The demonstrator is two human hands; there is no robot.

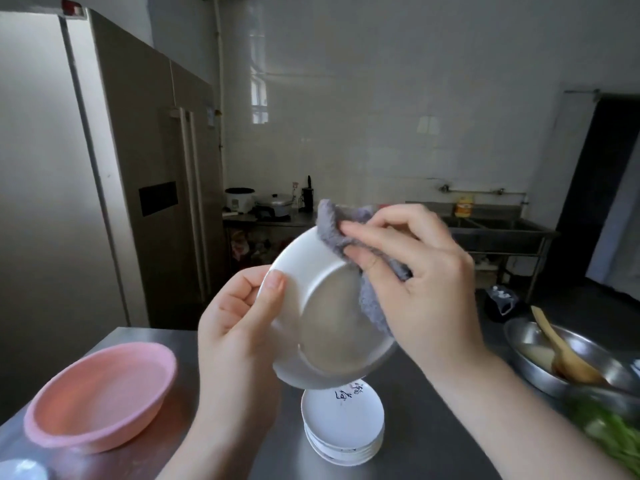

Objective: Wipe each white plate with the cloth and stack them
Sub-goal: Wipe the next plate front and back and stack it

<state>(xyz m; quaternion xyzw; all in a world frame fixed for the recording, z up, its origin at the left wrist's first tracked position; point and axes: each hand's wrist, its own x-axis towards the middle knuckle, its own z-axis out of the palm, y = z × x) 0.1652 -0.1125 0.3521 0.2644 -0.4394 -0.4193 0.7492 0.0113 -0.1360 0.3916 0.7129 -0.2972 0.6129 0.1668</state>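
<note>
**Plate held up and wiped at centre frame**

While a white plate [322, 306] is held tilted above the desk [433, 420] at the centre of the frame, its left rim is pinched by the left hand [239, 327], thumb on the front. A grey cloth [349, 251] is gripped by the right hand [412, 271] and pressed against the plate's upper right edge. Directly below, a stack of plates [343, 431] is seen on the desk. A pink basin [100, 396] is seen at lower left, a metal bowl [568, 358] at lower right.
</note>
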